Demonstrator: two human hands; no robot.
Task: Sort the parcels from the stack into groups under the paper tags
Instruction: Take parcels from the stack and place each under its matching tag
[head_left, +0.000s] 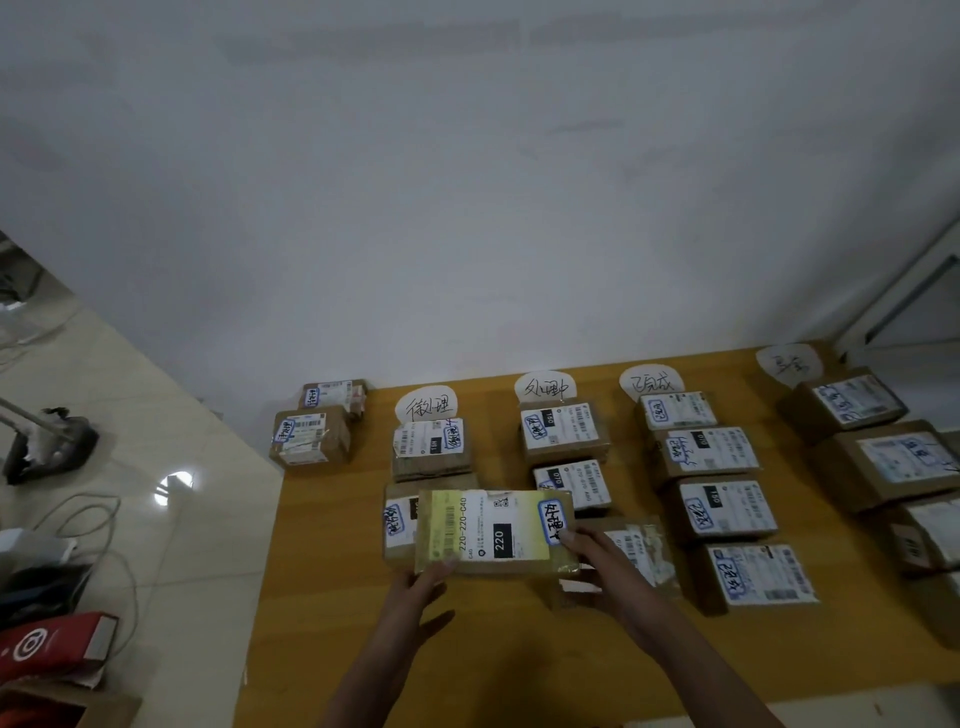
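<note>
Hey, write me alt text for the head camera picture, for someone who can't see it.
A person's left hand and right hand hold a parcel with yellow tape and a 220 label over a wooden table. Other parcels lie in four columns below handwritten paper tags by the wall, and two more parcels sit at the far left corner.

Front table (519, 654) strip bare; parcel columns (722, 506) crowd back half, narrow lanes between; wall (467, 208) behind.

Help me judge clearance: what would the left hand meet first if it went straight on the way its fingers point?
First the yellow-taped cardboard parcel that the left hand holds; beyond it, probably a brown cardboard parcel, depth unclear.
</note>
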